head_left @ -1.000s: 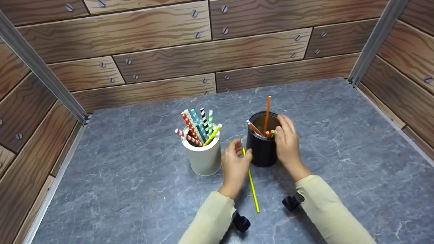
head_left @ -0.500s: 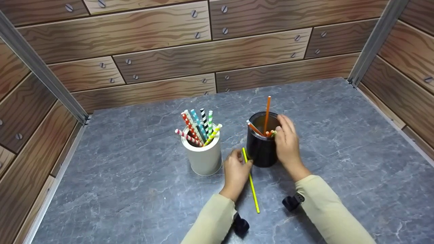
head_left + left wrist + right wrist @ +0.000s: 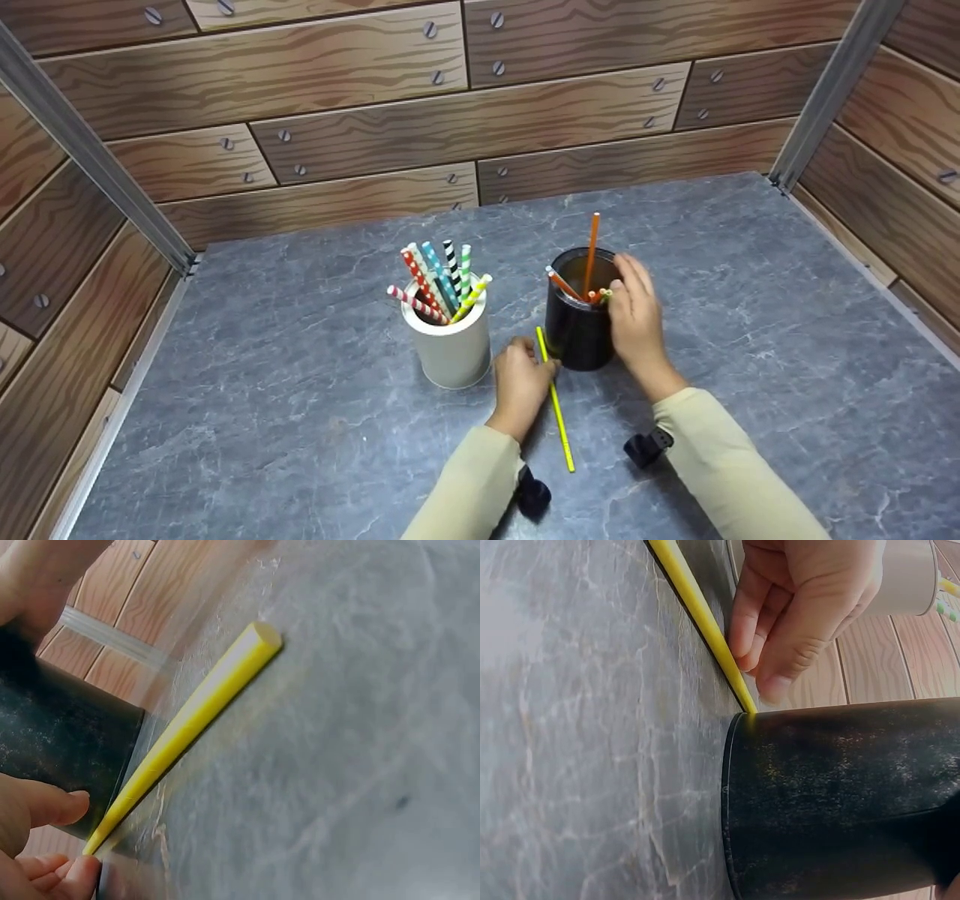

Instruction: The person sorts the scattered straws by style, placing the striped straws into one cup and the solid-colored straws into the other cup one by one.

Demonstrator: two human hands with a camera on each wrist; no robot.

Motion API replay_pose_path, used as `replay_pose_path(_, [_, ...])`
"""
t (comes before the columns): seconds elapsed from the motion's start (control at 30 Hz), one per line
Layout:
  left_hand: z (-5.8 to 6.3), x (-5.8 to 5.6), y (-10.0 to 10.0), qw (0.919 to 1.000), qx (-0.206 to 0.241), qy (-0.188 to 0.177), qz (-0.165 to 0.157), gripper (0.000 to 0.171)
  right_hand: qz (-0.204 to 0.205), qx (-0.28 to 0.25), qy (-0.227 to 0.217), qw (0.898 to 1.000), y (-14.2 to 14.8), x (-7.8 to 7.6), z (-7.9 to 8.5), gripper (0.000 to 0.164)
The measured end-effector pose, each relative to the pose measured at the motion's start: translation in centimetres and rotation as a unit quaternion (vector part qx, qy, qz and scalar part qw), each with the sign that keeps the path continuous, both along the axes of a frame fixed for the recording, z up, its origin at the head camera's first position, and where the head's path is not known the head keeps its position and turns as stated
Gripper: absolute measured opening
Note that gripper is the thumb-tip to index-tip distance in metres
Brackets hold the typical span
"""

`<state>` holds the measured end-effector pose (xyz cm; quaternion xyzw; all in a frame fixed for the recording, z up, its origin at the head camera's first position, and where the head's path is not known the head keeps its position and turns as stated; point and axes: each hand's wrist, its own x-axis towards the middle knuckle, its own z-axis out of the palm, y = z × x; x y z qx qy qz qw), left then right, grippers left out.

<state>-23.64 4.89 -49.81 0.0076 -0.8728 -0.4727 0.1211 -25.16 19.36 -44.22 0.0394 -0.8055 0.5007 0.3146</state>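
Observation:
A thin yellow straw (image 3: 562,427) lies on the grey marbled table, pointing away from the person. My left hand (image 3: 523,386) is low over its far part; in the left wrist view the thumb (image 3: 60,804) stands apart from the fingers, whose tips are right at the straw's far end. Just beyond stands a black cup (image 3: 581,334) holding several orange and other thin straws, one tall orange one sticking up. My right hand (image 3: 637,322) holds this cup at its right side near the rim. In the right wrist view the straw's tip meets the cup's base.
To the left stands a white cup (image 3: 454,352) with several patterned paper straws (image 3: 439,274) leaning in it. Wood-patterned panels (image 3: 360,135) wall the back and sides of the table. Both wrists carry black cameras, such as the left wrist camera (image 3: 534,496).
My left hand has come down and slightly toward the person, closer to the yellow straw. The right hand and both cups have stayed where they were.

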Motion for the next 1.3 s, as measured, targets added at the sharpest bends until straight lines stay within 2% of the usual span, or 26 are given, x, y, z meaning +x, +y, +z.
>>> replay_pose_path(0.03, [-0.1,0.0,0.0,1.0000,-0.002,0.002,-0.001,0.026,0.000,-0.001,0.000,1.000,0.0,0.0,0.0,0.041])
replay_pose_path(0.07, [-0.9,-0.4,0.0,0.9998,-0.006,0.017,-0.002,0.027,0.000,-0.002,-0.001,1.000,0.0,0.0,0.0,0.040])
replay_pose_path(0.27, [-1.0,-0.7,-0.1,0.9979,-0.040,0.050,-0.003,0.022,0.001,-0.005,-0.005,1.000,0.0,0.0,0.0,0.040])
replay_pose_path(0.3, [-0.2,-0.4,-0.2,0.9983,-0.043,0.038,-0.003,0.020,0.002,-0.005,-0.005,1.000,0.0,0.0,0.0,0.040])
replay_pose_path(0.43, [0.3,-0.7,-0.5,0.9970,-0.075,0.018,-0.008,0.020,0.003,-0.009,-0.004,1.000,0.0,0.0,0.0,0.041])
replay_pose_path(0.6, [0.8,-0.8,-0.8,0.9955,-0.094,-0.007,-0.006,0.033,0.000,-0.011,-0.007,1.000,0.0,0.1,0.0,0.041])
replay_pose_path(0.77, [0.9,-0.8,-0.9,0.9978,-0.059,-0.032,0.001,0.034,0.003,-0.014,-0.012,1.000,0.0,0.0,0.0,0.041])
replay_pose_path(1.0, [0.8,-0.8,-1.1,0.9981,-0.013,-0.060,0.009,0.010,0.003,-0.018,-0.010,1.000,0.0,0.0,-0.2,0.041])
replay_pose_path(1.17, [0.6,-0.8,-1.3,0.9955,0.032,-0.088,0.016,0.015,0.000,-0.016,-0.009,1.000,0.1,-0.1,-0.3,0.042])
replay_pose_path(1.3, [0.4,-0.6,-1.4,0.9940,0.056,-0.091,0.022,0.018,0.002,-0.016,-0.009,1.000,0.0,-0.2,-0.3,0.042])
